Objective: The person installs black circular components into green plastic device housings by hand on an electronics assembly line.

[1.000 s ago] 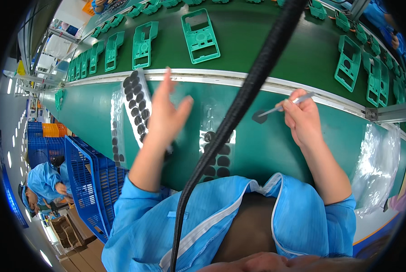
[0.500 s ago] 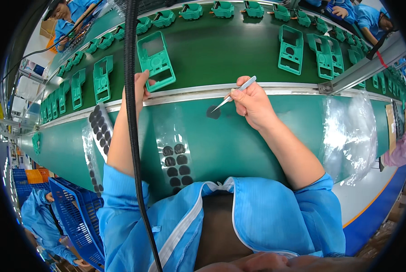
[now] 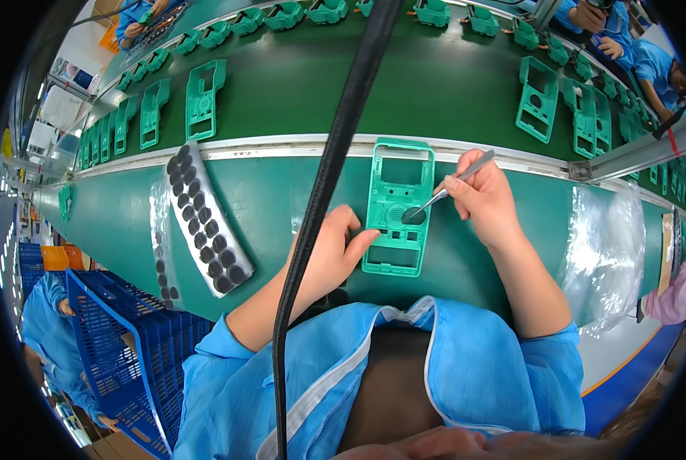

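Note:
A green plastic housing [image 3: 401,195] with a big window at its far end lies on the green table in front of me. The thumb of my left hand [image 3: 329,244] presses on its left edge, and the other fingers curl beside it. Metal tweezers [image 3: 466,175] are pinched in my right hand [image 3: 482,198], slanting down to the left. At their tips a dark round pad [image 3: 413,216] lies over the housing's middle, next to the small speaker holes. Whether the pad touches the surface everywhere, I cannot tell.
A white sheet of black round pads [image 3: 205,222] lies left of my forearm, beside a clear strip [image 3: 161,245]. Clear plastic bags [image 3: 602,245] lie at right. More green housings [image 3: 201,100] stand along the belt [image 3: 404,84] beyond the metal rail. A black cable [image 3: 335,146] crosses the view.
My left hand has brought the housing from the belt down onto the table. The tweezers and dark pad are now over the housing instead of the bare table. The view has shifted.

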Motion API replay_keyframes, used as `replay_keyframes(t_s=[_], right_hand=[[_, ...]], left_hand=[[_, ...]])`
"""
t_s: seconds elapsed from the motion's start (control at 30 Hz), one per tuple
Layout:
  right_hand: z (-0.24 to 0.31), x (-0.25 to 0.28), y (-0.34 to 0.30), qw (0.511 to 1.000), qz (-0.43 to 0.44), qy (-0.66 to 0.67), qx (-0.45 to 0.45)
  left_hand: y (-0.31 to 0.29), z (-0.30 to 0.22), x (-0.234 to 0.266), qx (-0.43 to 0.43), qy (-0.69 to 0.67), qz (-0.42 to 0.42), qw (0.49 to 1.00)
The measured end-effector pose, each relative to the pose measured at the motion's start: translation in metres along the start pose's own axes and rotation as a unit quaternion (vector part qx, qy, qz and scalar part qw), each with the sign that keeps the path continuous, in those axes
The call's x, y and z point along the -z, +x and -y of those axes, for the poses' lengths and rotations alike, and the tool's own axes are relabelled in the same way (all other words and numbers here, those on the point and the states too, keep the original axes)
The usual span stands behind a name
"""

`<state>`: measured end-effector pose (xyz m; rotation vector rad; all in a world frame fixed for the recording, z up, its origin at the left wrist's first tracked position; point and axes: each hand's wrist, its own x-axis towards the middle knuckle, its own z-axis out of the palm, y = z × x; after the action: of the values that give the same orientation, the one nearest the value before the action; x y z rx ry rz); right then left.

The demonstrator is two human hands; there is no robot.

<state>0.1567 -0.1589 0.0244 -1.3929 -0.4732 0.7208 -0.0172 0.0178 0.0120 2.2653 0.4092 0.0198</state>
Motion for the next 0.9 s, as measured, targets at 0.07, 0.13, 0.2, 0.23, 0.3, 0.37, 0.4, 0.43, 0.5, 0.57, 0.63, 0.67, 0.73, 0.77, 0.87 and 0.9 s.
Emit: replay_keyframes(t_s=[0.07,0.13,0.2,0.23,0.3,0.37,0.4,0.43,0.5,0.57,0.63,0.67,0.73,0.77,0.87,0.9], right_hand=[[-0.005,-0.006,-0.003,1.000,-0.018,0.000,-0.002],[-0.006,-0.014,-0.003,0.999,-0.032,-0.002,0.001],[-0.009,-0.020,-0.002,0.999,-0.028,-0.013,-0.007],[-0.011,-0.022,-0.001,0.999,-0.028,-0.027,-0.012],[-0.014,-0.022,-0.001,0.999,-0.024,-0.031,-0.013],[-0.015,-0.021,-0.003,0.999,-0.020,-0.035,-0.011],[-0.016,-0.023,-0.002,0.999,-0.019,-0.044,-0.001],[-0.016,-0.024,-0.001,0.998,-0.019,-0.052,0.010],[-0.015,-0.026,-0.001,0.998,-0.018,-0.055,-0.001],[-0.016,-0.026,-0.001,0.997,-0.020,-0.068,0.009],[-0.017,-0.026,-0.002,0.997,-0.022,-0.080,0.008],[-0.018,-0.026,-0.002,0.995,-0.024,-0.092,0.010],[-0.021,-0.026,-0.001,0.995,-0.024,-0.094,0.020],[-0.022,-0.025,-0.001,0.995,-0.025,-0.095,0.030],[-0.025,-0.023,-0.001,0.994,-0.021,-0.103,0.036],[-0.025,-0.023,0.000,0.994,-0.021,-0.102,0.036]], left_hand=[[0.002,0.003,0.000,-0.049,0.025,-0.058,0.997],[0.006,0.005,-0.002,-0.108,0.030,-0.129,0.985],[0.009,0.010,-0.004,-0.140,0.045,-0.124,0.981],[0.012,0.013,-0.006,-0.166,0.054,-0.127,0.976],[0.014,0.016,-0.006,-0.193,0.041,-0.125,0.972],[0.015,0.014,-0.007,-0.239,0.042,-0.127,0.962],[0.017,0.017,-0.009,-0.254,0.047,-0.133,0.957],[0.020,0.020,-0.010,-0.270,0.052,-0.139,0.951],[0.021,0.021,-0.009,-0.268,0.046,-0.131,0.953],[0.022,0.023,-0.010,-0.267,0.039,-0.124,0.955],[0.021,0.026,-0.010,-0.254,0.031,-0.111,0.960],[0.021,0.026,-0.010,-0.252,0.031,-0.111,0.961],[0.020,0.023,-0.008,-0.251,0.029,-0.110,0.961],[0.020,0.023,-0.009,-0.250,0.029,-0.109,0.962],[0.019,0.022,-0.010,-0.248,0.027,-0.112,0.962],[0.019,0.022,-0.010,-0.244,0.028,-0.111,0.963]])
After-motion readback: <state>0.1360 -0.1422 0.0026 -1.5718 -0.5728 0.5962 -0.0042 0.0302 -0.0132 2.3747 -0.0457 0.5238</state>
